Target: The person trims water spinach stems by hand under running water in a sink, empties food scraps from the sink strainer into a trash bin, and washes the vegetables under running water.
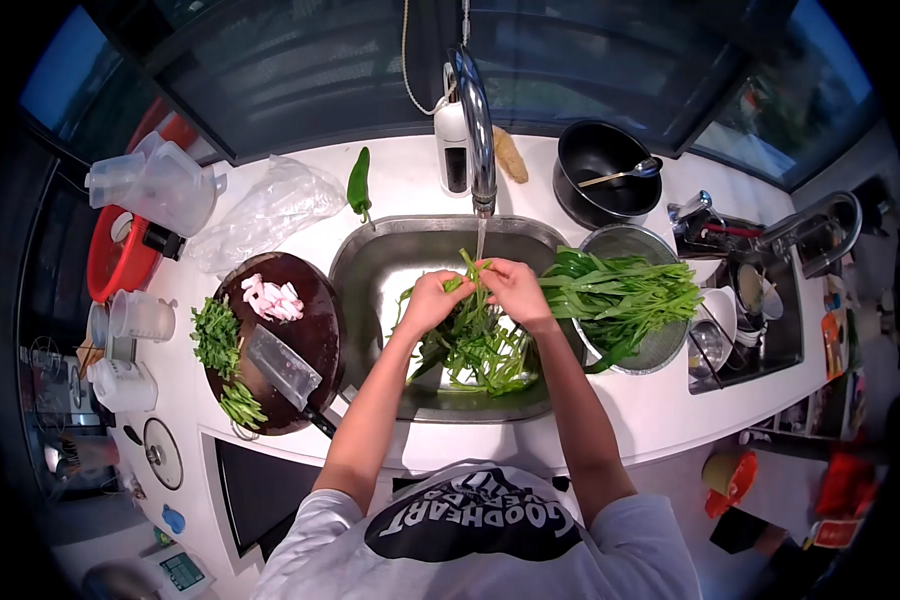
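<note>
Green stems (467, 262) are held above the middle of a steel sink (368, 268), just beneath a thin stream of running water (481, 238). The left hand (435, 303) and the right hand (515, 291) meet at the stems, the fingertips of both pinched around them. Loose greens (485, 363) lie in the sink below the hands. The faucet (475, 105) arches over the far rim. To the right, a mesh colander (660, 353) bears a heap of long leaves (635, 298), some overhanging toward the sink; behind it stands a black pot (576, 168) with a spoon (610, 179) inside. To the left, a round cutting board (315, 285) carries a cleaver (284, 366), pale pink pieces (273, 299) and chopped greens (216, 336). A green pepper (358, 181) lies beyond the sink's far left corner, beside a clear plastic bag (268, 213).
</note>
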Demonstrator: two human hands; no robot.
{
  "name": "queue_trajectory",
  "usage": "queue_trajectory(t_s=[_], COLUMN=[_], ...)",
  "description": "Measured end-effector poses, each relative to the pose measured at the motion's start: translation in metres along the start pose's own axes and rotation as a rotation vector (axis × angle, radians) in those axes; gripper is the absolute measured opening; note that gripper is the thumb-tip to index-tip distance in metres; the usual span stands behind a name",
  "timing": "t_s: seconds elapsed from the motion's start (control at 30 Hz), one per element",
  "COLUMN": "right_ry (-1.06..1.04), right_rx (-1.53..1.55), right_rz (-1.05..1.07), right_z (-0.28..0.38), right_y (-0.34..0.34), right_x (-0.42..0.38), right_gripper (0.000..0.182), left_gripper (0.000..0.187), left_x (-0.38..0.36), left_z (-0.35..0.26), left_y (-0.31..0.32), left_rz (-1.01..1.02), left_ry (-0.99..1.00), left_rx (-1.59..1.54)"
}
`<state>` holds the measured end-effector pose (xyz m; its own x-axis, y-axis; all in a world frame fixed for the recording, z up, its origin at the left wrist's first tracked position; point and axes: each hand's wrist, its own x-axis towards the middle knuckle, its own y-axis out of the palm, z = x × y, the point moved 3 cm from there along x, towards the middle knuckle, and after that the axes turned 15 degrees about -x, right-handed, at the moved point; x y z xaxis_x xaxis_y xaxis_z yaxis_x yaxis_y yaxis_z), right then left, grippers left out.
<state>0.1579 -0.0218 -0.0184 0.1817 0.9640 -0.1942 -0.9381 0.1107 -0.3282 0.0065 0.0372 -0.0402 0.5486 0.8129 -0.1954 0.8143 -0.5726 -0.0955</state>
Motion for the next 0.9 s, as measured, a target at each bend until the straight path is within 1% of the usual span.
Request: queue_trajectory(t_s=[0.03, 0.07, 0.1, 0.2, 0.27, 0.37, 0.4, 0.47, 0.5, 0.57, 0.6, 0.7, 0.73, 0.83, 0.87, 0.9], right_ry=[-0.031, -0.067, -0.046, -0.004, 0.001, -0.069, -0.108, -0.181, -0.161, -0.117, -0.122, -0.164, -0.229, -0.161, -0.200, -0.215], right_rx=[-0.039, -0.059, -0.037, 0.024, 0.061, 0.029, -0.071, -0.271, -0.221, -0.120, 0.154, 0.355, 0.261, -0.004, -0.012, -0.098], right_rz=[-0.002, -0.052, -0.068, -0.098, -0.098, -0.159, -0.190, -0.253, -0.284, -0.342, -0.330, -0.280, -0.284, -0.218, -0.253, -0.273], right_z=[0.006, 0.000, -0.001, -0.002, 0.000, 0.009, 0.012, 0.018, 0.018, 0.015, 0.014, 0.017, 0.021, 0.027, 0.029, 0.033], right_y=[-0.002, -0.001, 0.000, 0.001, 0.003, 0.003, 0.001, -0.004, -0.006, -0.009, -0.006, -0.009, -0.011, -0.007, -0.004, -0.006], right_x=[-0.004, -0.002, -0.003, -0.006, -0.009, -0.015, -0.016, -0.018, -0.019, -0.018, -0.015, -0.015, -0.014, -0.005, -0.005, -0.006], right_gripper=[0.022, 0.020, 0.018, 0.014, 0.014, 0.012, 0.012, 0.012, 0.013, 0.015, 0.019, 0.014, 0.017, 0.017, 0.019, 0.019], left_gripper=[0.019, 0.019, 0.018, 0.019, 0.020, 0.018, 0.018, 0.015, 0.014, 0.014, 0.014, 0.015, 0.017, 0.018, 0.019, 0.019], left_x=[0.000, 0.002, -0.001, -0.008, -0.010, -0.012, -0.013, -0.016, -0.017, -0.012, -0.010, -0.010, -0.010, -0.013, -0.015, -0.016], left_z=[0.001, 0.006, -0.001, -0.020, -0.026, -0.034, -0.038, -0.046, -0.049, -0.042, -0.043, -0.049, -0.052, -0.068, -0.071, -0.073], left_y=[0.001, 0.003, 0.005, 0.006, 0.008, 0.013, 0.014, 0.015, 0.015, 0.011, 0.008, 0.001, 0.001, 0.006, 0.009, 0.011], left_rz=[-0.016, -0.030, -0.046, -0.091, -0.104, -0.124, -0.129, -0.118, -0.111, -0.174, -0.207, -0.237, -0.243, -0.187, -0.174, -0.165], left_ry=[0.022, 0.043, 0.065, -0.058, -0.024, 0.031, 0.049, 0.017, -0.001, 0.029, 0.045, 0.136, 0.115, 0.335, 0.358, 0.380], left_rx=[-0.081, -0.161, -0.241, -0.473, -0.463, -0.484, -0.496, -0.529, -0.544, -0.508, -0.490, -0.280, -0.229, 0.150, 0.142, 0.159])
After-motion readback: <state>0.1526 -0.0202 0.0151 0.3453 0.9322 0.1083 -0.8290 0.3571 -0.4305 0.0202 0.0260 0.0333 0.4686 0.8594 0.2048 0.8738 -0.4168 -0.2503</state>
